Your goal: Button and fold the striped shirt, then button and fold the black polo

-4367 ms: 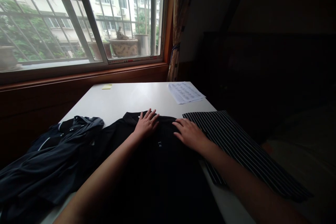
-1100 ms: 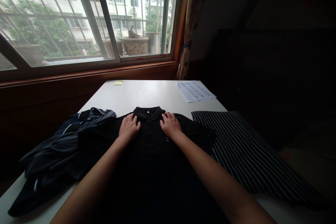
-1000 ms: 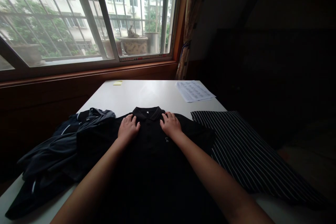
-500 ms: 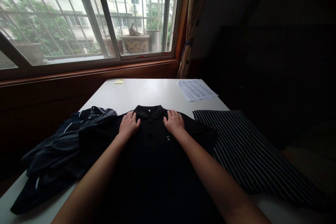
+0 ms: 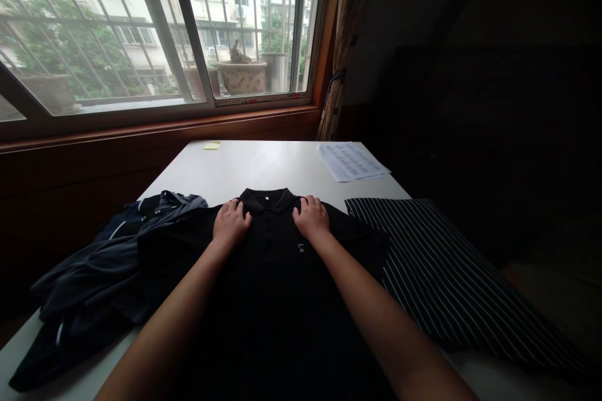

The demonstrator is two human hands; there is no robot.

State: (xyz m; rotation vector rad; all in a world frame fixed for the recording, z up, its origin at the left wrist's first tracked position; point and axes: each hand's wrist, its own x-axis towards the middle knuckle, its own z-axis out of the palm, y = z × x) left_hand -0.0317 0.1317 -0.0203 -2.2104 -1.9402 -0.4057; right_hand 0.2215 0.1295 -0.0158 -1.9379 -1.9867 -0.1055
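A black polo shirt (image 5: 270, 288) lies spread face up, its collar toward the window and a small pale emblem on the chest. My left hand (image 5: 230, 223) rests on the shoulder left of the collar, fingers stretched forward over the cloth. On the opposite shoulder lies my right hand (image 5: 311, 216), also flat with its fingers out. Both hands press on the fabric without gripping it. The lower part of the shirt fades into shadow between my forearms.
A heap of dark clothes (image 5: 98, 276) lies at the left, touching the shirt's sleeve. Striped dark fabric (image 5: 451, 263) covers the right side. Printed papers (image 5: 352, 161) and a yellow sticky note (image 5: 212, 145) lie on the white table (image 5: 263, 163). Beyond is a barred window.
My hands stay on the shirt's shoulders, practically still. The view has shifted very slightly; nothing was picked up or let go.
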